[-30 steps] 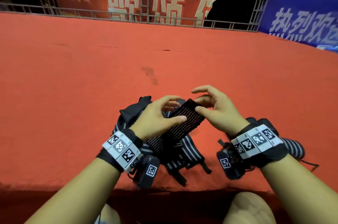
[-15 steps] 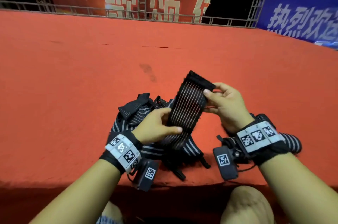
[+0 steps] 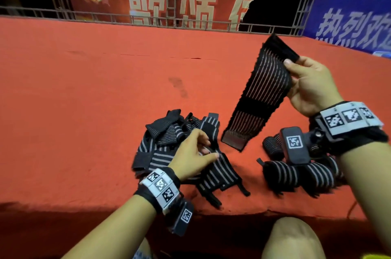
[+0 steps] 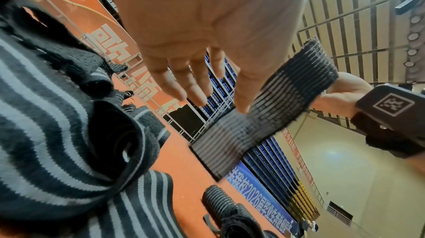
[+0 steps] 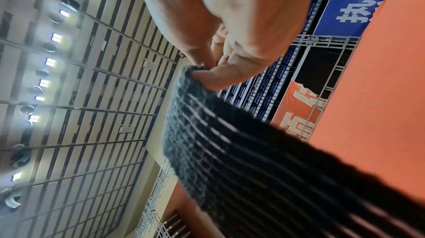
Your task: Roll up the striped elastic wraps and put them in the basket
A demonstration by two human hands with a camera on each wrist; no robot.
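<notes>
My right hand point(image 3: 300, 72) pinches the top end of a black striped elastic wrap point(image 3: 260, 93), which hangs unrolled in the air above the red surface. The right wrist view shows thumb and fingers point(image 5: 214, 76) pinching that wrap point(image 5: 230, 151). My left hand point(image 3: 196, 151) hovers with relaxed fingers over a loose pile of striped wraps point(image 3: 169, 146) and holds nothing. In the left wrist view the left hand point(image 4: 202, 81) has straight fingers, with the hanging wrap point(image 4: 264, 114) beyond them and the pile point(image 4: 57, 132) below. No basket is in view.
Several rolled striped wraps point(image 3: 296, 174) lie at the near right edge under my right wrist. The red cloth-covered platform point(image 3: 95, 89) stretches far ahead to a metal railing point(image 3: 148, 19) with banners. My knee point(image 3: 294, 237) is below the front edge.
My right hand lifted the wrap up and to the right, clear of the pile. My left hand let go of its lower end and dropped towards the pile.
</notes>
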